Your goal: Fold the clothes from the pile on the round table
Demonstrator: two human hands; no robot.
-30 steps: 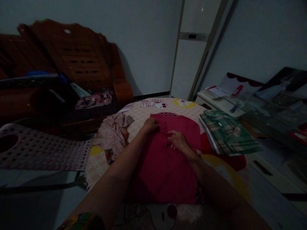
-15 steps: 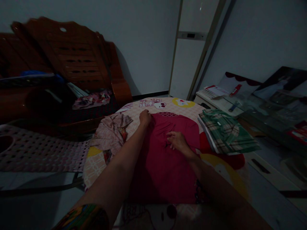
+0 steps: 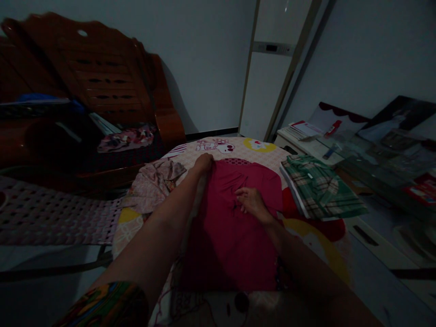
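We list one crimson garment (image 3: 225,245) on the surface (image 3: 240,147), long axis twelve-to-six o'clock: left hand (image 3: 204,162) curled at its eleven-o'clock corner, right hand (image 3: 251,200) half-open, nearer mid-cloth at one o'clock, both grips unclear.

No text can be read. In the right half, a small white label (image 3: 309,175) sits on the green plaid cloth (image 3: 335,193), its print too small. At upper centre, the dark display (image 3: 271,47) on the tall white unit (image 3: 264,91) gives no legible figures. Marks on the papers (image 3: 306,130) at right and the red pack (image 3: 422,188) at the right edge are too dim and small to make out.
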